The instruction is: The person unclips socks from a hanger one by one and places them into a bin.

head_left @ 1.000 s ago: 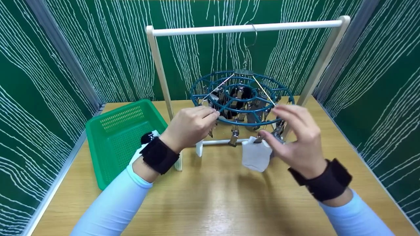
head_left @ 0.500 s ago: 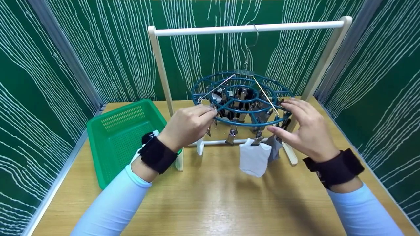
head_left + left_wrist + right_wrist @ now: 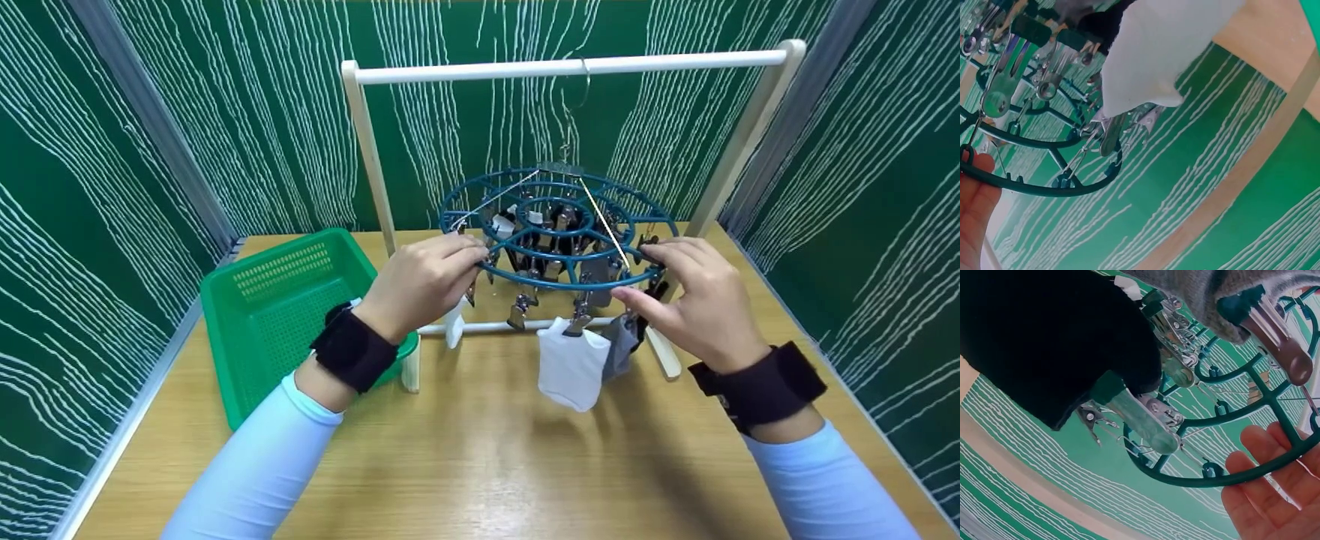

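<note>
A round teal sock hanger [image 3: 577, 286] with metal clips hangs between my hands. My left hand [image 3: 431, 277] pinches its rim at the left front; those fingertips [image 3: 979, 171] show behind the rim in the left wrist view. On the right front, my right hand [image 3: 697, 300] holds the rim with thumb below and fingers over it. A white sock [image 3: 574, 367] hangs from a front clip, a grey sock [image 3: 619, 346] beside it. Near my left hand hangs another white sock [image 3: 1157, 56]. A black sock [image 3: 1061, 343] is clipped near my right hand. More dark socks hang inside the ring.
A wooden rack [image 3: 487, 73] carries the hanger by its hook. At the left, a green basket [image 3: 214, 345] stands on the wooden table [image 3: 487, 465], partly covered by my left arm. Green walls [image 3: 45, 247] with white lines enclose the table.
My right hand has moved right from the front clip to the rim. The front white sock has shifted left and slightly down, and the grey sock has come into fuller view.
</note>
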{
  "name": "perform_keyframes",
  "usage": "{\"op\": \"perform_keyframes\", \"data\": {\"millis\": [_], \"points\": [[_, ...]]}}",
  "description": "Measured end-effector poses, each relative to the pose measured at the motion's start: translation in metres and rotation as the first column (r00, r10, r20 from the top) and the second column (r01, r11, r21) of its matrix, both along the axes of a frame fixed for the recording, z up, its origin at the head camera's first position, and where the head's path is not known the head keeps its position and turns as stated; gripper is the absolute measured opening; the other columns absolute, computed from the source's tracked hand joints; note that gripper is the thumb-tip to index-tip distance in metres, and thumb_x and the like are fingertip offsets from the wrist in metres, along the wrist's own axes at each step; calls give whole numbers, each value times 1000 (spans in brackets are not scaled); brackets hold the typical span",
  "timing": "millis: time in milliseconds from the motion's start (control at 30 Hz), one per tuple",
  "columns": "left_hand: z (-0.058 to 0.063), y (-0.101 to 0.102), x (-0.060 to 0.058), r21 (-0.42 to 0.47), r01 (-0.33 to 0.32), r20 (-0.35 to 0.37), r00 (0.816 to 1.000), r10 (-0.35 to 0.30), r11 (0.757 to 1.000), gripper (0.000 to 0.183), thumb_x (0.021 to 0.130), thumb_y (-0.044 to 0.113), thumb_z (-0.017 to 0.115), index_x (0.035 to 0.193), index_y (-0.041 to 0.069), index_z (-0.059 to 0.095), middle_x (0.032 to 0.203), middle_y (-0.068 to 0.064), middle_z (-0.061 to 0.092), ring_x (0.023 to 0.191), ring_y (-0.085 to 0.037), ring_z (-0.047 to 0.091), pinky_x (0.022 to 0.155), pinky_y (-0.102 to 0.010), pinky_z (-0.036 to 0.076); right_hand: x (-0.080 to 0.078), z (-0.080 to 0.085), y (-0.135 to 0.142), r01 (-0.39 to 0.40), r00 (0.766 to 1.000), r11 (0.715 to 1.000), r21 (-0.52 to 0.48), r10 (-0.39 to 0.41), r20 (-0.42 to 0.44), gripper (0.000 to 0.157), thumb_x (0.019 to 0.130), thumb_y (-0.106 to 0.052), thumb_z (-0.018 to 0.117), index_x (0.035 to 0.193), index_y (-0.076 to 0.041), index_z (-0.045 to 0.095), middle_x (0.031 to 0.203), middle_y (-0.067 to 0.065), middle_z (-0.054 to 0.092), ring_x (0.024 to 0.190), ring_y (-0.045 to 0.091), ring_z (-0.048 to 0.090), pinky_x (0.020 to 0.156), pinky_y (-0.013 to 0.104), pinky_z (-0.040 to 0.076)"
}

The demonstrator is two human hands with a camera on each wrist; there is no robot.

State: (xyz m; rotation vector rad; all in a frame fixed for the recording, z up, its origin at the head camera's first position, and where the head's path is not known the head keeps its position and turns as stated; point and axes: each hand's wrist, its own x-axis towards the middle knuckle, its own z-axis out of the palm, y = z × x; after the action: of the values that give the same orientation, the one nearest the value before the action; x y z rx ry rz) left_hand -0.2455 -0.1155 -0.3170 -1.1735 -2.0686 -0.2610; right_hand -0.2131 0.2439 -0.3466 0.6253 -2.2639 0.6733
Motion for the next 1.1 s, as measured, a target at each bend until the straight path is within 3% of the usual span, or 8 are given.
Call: {"op": "perform_keyframes", "data": {"millis": [200,367,533,767,933,1000,1100], "points": [[-1,3,2,-2,-3,10,1000,3,1000,25,101,13,74,121,-1,79,123,-18,80,117,-31,78,103,-42,63,2,-1,-5,14,998,1000,-10,-14,-55,96,91,-82,62,117,10,77,107,27,79,104,46,71,91,62,59],[-2,12,6,10,23,-56,998,-23,1000,36,102,31,77,121,0,79,121,-17,81,118,-31,78,106,-42,62,4,-1,-15,54,993,998,-25,-57,-104,102,88,-88,56,110,9,80,94,25,78,91,42,69,78,56,57],[-5,22,8,42,50,-127,991,-44,998,33,102,31,78,117,2,80,114,-13,83,109,-28,81,102,-41,64,5,0,-24,94,986,995,-32,-97,-138,102,86,-90,56,106,7,81,91,23,78,85,39,66,69,51,52],[-9,22,6,44,74,-172,983,-66,996,21,102,22,78,110,3,82,103,-11,84,95,-25,82,94,-39,67,7,0,-31,107,980,993,-46,-114,-166,103,86,-91,56,107,7,81,92,24,79,86,41,66,69,54,54],[-11,22,3,58,98,-169,982,-87,993,18,102,20,78,107,2,81,100,-11,83,93,-25,81,93,-39,67,13,3,-35,64,978,994,-89,-80,-195,95,88,-84,65,120,5,78,109,24,79,98,42,69,81,55,57],[-11,22,3,60,99,-167,982,-88,993,18,102,19,77,107,2,81,100,-11,83,93,-26,81,93,-39,67,18,4,-38,48,975,992,-115,-72,-212,91,89,-80,69,124,4,77,115,24,78,104,43,69,87,52,57],[-12,21,3,59,93,-163,983,-82,994,18,102,19,77,106,2,81,101,-11,83,95,-26,81,94,-38,67,27,4,-42,17,969,987,-160,-55,-241,81,93,-71,72,124,3,77,118,26,76,106,43,68,92,35,52]]}}
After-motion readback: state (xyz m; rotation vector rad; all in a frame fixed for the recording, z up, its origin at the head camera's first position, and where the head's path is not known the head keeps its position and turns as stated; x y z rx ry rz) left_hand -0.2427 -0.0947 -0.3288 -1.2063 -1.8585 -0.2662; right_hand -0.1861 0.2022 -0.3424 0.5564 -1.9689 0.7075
